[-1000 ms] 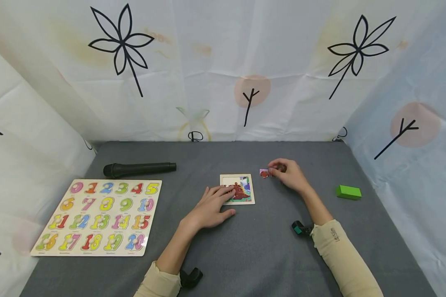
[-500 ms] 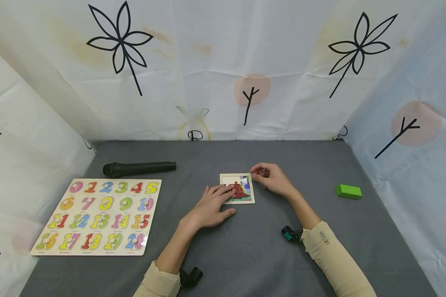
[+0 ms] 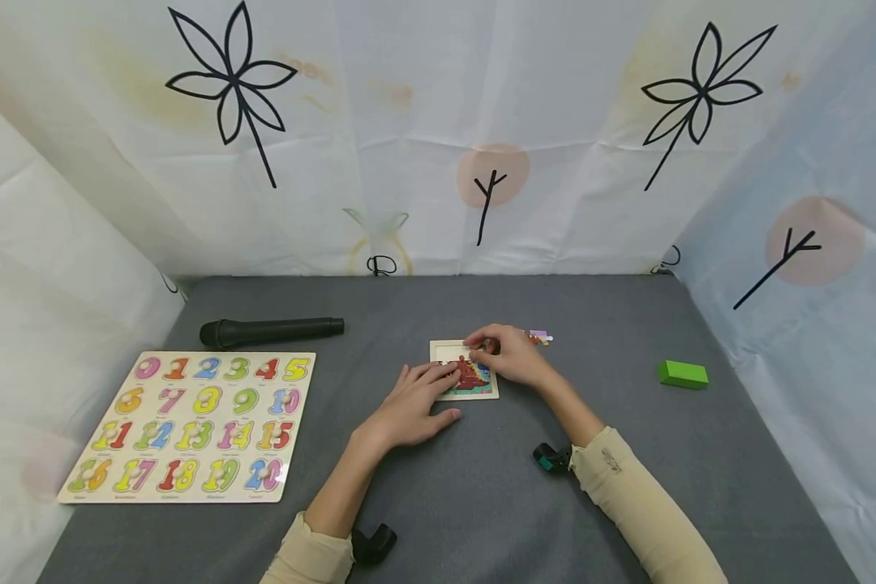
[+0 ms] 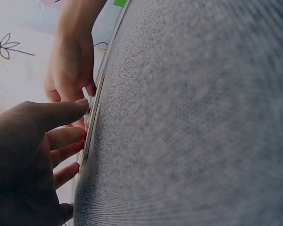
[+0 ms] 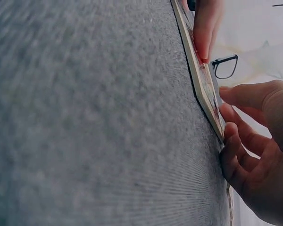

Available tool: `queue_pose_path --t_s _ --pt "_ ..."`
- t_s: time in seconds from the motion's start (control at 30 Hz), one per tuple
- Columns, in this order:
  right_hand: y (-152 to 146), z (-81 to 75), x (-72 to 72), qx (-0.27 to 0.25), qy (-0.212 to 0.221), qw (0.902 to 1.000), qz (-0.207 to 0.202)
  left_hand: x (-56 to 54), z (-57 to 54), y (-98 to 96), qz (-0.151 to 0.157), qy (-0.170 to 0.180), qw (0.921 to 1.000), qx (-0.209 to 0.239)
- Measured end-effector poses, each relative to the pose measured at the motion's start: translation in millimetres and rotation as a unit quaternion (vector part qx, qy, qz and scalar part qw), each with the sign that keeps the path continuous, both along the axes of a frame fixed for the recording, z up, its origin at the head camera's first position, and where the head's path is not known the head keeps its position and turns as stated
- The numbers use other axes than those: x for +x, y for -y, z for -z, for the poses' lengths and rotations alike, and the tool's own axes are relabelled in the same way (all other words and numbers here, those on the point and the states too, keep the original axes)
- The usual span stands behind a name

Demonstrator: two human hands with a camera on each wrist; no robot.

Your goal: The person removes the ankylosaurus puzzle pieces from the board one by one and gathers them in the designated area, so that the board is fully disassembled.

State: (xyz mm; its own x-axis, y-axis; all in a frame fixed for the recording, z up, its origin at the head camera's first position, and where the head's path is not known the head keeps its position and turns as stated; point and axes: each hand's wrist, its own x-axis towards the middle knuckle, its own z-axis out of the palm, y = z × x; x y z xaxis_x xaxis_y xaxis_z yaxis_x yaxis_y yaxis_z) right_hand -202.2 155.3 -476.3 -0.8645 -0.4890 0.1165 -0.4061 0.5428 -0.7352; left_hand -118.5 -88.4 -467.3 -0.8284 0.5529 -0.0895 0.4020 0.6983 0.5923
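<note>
A small wooden puzzle tray (image 3: 456, 397) with a pale rim lies mid-table; a red-brown dinosaur picture (image 3: 474, 375) fills part of it, and its upper left is bare. My left hand (image 3: 411, 407) rests on the tray's left side, fingers extended, fingertips over the picture. Over the tray's upper right, my right hand (image 3: 513, 355) has thumb and index finger pinched around a small puzzle piece, mostly hidden by the fingers. In the right wrist view, the thumb and index tips of the right hand (image 5: 259, 136) meet close over the tray (image 5: 198, 77).
A loose purple-and-red puzzle piece (image 3: 540, 337) lies just beyond the right hand. At left lies a number puzzle board (image 3: 190, 389), with a black microphone-shaped thing (image 3: 272, 331) behind it. A green block (image 3: 683, 374) sits at far right. White cloth walls (image 3: 409, 122) enclose the table.
My right hand has moved left from the loose pieces to the tray's upper right. A purple-and-red piece now shows behind it. The left hand stays in place on the tray.
</note>
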Motion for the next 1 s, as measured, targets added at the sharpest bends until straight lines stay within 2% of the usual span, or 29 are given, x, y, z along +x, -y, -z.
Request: queue_pose_path --t_s 0.17,0.5,0.73,1.0 --pt "2 0.1 -2.8 0.029 -0.016 0.9994 -0.011 -1.0 1.7 0.4 -0.003 -0.001 1.0 -0.001" --pt "2 -7.2 -3.1 0.066 -0.007 0.9971 -0.037 -1.2 2.8 0.5 -0.005 -0.005 1.0 -0.002" --pt "1 -9.7 -3.9 0.074 -0.003 0.9965 -0.039 -1.1 2.5 0.1 -0.004 -0.006 1.0 -0.003" --pt "-5 -5.7 -10.4 0.067 -0.014 0.9964 -0.051 -0.8 2.9 -0.1 -0.001 -0.005 1.0 -0.003"
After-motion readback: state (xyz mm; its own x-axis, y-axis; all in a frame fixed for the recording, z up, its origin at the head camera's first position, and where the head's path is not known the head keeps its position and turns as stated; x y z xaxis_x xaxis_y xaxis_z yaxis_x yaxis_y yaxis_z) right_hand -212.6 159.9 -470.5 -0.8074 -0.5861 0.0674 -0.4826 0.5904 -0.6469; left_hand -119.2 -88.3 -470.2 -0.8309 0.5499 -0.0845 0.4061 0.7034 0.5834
